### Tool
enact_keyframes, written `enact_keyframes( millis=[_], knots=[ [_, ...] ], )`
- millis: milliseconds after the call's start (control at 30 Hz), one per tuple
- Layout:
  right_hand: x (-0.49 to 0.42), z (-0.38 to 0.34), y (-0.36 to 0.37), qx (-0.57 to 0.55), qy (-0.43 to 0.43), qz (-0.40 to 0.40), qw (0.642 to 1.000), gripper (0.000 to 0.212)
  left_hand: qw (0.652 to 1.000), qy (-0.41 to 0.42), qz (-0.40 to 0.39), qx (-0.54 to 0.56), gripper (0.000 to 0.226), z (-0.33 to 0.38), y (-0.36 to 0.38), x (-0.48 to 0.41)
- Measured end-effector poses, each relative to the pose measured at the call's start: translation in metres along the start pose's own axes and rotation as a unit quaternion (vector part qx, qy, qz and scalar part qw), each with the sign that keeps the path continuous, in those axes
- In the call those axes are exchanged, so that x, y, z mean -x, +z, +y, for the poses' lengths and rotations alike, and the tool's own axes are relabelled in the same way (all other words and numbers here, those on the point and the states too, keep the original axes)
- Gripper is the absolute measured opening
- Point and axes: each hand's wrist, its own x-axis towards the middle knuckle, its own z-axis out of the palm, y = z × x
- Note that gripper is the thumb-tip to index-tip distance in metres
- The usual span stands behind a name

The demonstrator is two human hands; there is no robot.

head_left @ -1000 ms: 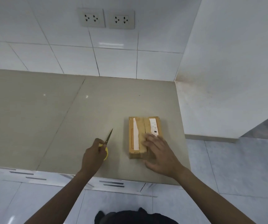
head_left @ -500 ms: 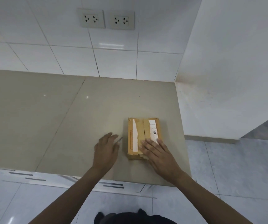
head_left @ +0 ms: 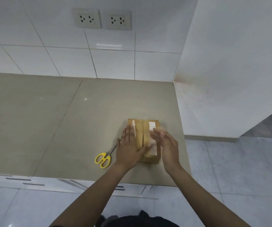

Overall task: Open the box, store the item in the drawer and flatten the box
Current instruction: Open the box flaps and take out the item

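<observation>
A small brown cardboard box (head_left: 144,128) with white labels lies near the counter's right front corner. A slit runs down the middle of its top between the two flaps. My left hand (head_left: 129,147) lies flat and open over the box's left flap, fingers pointing away from me. My right hand (head_left: 167,145) hovers open over the right flap, slightly blurred, with its fingertips at the white label. Yellow-handled scissors (head_left: 104,158) rest on the counter just left of my left hand, blades toward the box.
The beige counter (head_left: 66,128) ends at a white wall on the right and a tiled wall with two sockets (head_left: 101,19) at the back. Drawer fronts with dark handles (head_left: 25,181) run under the counter's front edge. Grey floor tiles lie below.
My left hand has let go of the scissors, which now lie on the counter, and has moved right onto the box. My right hand has shifted to the box's right side.
</observation>
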Motion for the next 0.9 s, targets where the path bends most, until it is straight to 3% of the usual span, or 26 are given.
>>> enact_keyframes(
  millis=[67, 267, 433, 600, 733, 833, 900],
  knots=[
    [-0.005, -0.008, -0.003, -0.042, -0.008, 0.038, 0.998, 0.031, 1.0, -0.002, 0.0, -0.031, 0.109, 0.001, 0.002, 0.0],
    [-0.024, -0.03, -0.03, -0.116, -0.036, 0.161, 0.979, 0.03, 0.998, -0.003, -0.003, -0.062, 0.104, 0.001, 0.004, -0.001],
    [-0.036, -0.046, -0.067, -0.081, -0.068, 0.274, 0.956, 0.028, 0.998, 0.004, 0.01, -0.066, 0.102, 0.002, 0.004, 0.0],
    [-0.032, -0.045, -0.086, 0.036, -0.13, 0.294, 0.946, 0.03, 0.998, 0.012, 0.011, -0.063, 0.1, 0.004, 0.003, -0.001],
    [-0.027, -0.017, -0.088, 0.228, -0.145, 0.249, 0.93, 0.033, 0.998, 0.015, 0.012, -0.059, 0.099, 0.005, 0.002, -0.001],
    [-0.022, 0.012, -0.087, 0.388, -0.121, 0.188, 0.894, 0.033, 0.998, 0.018, 0.009, -0.06, 0.099, 0.005, 0.002, -0.001],
    [-0.02, 0.03, -0.086, 0.507, -0.083, 0.125, 0.849, 0.028, 0.998, 0.017, 0.008, -0.061, 0.099, 0.005, 0.002, -0.001]
  ],
)
